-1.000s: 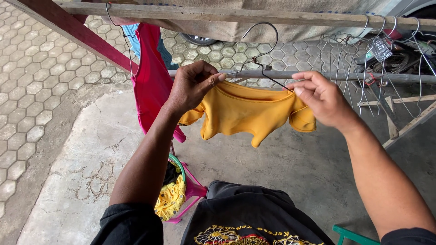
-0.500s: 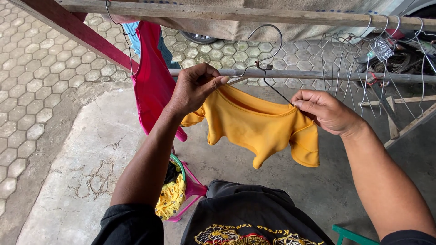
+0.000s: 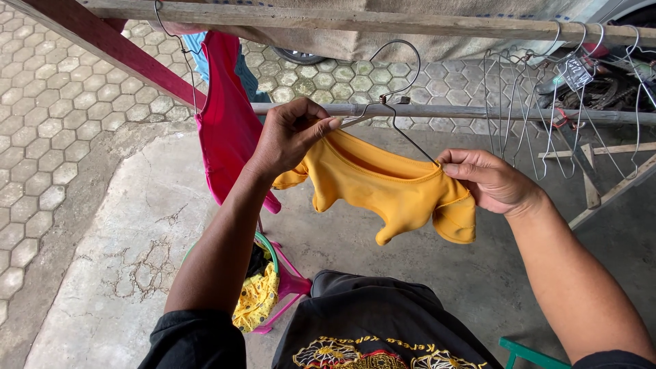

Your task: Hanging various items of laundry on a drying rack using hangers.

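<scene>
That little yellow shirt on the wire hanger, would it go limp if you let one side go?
Probably limp: the yellow shirt sags and bunches between the left hand and right hand. It looks light, since the thin wire hanger seems unbent. It may slide off sideways, as the wire looks smooth.

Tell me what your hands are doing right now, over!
Left hand pinching yellow shirt at one shoulder. Right hand pinching the other shoulder. Shirt on wire hanger, hook not on any rail. Red garment hanging close left.
</scene>
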